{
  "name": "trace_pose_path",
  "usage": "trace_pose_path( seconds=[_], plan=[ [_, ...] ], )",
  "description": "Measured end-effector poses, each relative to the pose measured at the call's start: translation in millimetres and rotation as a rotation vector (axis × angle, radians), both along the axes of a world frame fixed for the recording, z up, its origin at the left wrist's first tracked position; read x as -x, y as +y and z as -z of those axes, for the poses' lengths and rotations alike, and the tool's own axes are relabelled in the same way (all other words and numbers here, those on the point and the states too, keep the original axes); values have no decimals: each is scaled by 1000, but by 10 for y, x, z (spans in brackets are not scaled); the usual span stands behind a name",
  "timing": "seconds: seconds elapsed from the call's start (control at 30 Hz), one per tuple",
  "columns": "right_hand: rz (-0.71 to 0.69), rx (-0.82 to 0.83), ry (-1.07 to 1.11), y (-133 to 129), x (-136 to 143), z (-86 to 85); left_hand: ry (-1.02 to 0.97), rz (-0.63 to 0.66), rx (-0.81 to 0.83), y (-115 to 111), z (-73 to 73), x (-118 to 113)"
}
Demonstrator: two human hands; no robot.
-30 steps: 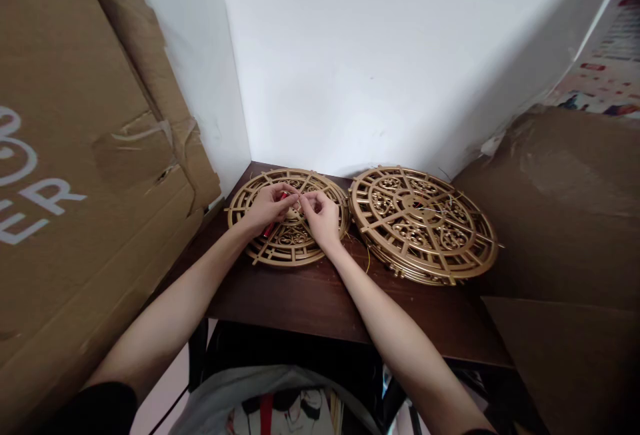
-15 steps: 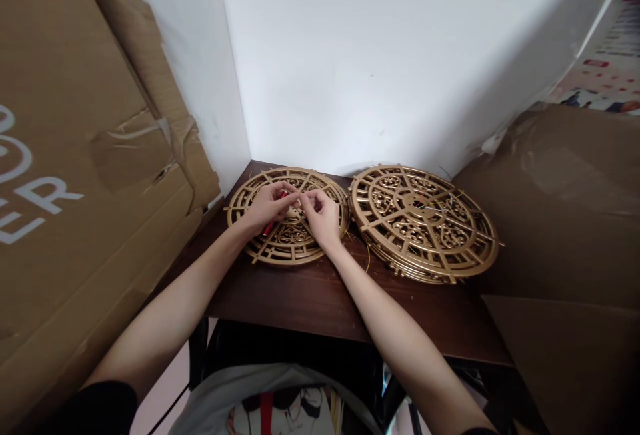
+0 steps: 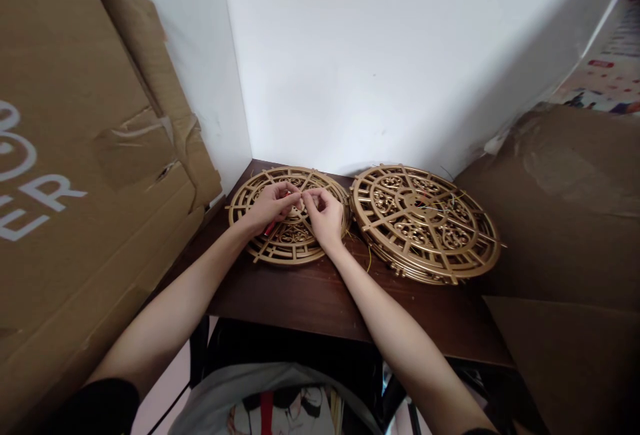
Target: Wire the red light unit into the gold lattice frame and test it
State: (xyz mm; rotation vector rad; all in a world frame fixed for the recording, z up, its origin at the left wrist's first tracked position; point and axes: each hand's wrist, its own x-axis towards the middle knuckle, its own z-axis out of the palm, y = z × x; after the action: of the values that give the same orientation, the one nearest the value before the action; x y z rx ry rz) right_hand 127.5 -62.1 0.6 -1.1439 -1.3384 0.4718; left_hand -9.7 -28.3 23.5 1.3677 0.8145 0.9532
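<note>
Over the left gold openwork disc (image 3: 287,258), both hands meet with their fingertips close together. My left hand (image 3: 274,204) is closed, with a red tool (image 3: 270,228) tucked in it, its end showing below the palm. Thumb and forefinger of my right hand (image 3: 323,214) are pinched; what lies between them is too small to make out. The disc is round, with scrollwork and radial bars. To the right, a stack of similar gold discs (image 3: 425,222) carries thin loose wires (image 3: 440,206) near its centre.
Both discs rest on a dark brown wooden table (image 3: 295,292) against a white wall (image 3: 350,68). A big cardboard box (image 3: 65,88) stands on the left, and more cardboard (image 3: 560,202) on the right. A yellow wire (image 3: 369,260) lies between the discs.
My right hand has shifted slightly right, its wrist turned a little. The fingertips of both hands stay close together, and the view has moved very slightly.
</note>
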Motion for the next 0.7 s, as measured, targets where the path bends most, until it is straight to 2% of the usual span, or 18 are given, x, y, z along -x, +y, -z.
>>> trace_pose_path(
  seconds=[0.23,0.7],
  plan=[
    [-27,-10,-21,46,-13,59,4,-14,14,10,5,-1],
    [-15,1,-30,16,0,17,-8,-30,19,27,28,-3]
  ],
)
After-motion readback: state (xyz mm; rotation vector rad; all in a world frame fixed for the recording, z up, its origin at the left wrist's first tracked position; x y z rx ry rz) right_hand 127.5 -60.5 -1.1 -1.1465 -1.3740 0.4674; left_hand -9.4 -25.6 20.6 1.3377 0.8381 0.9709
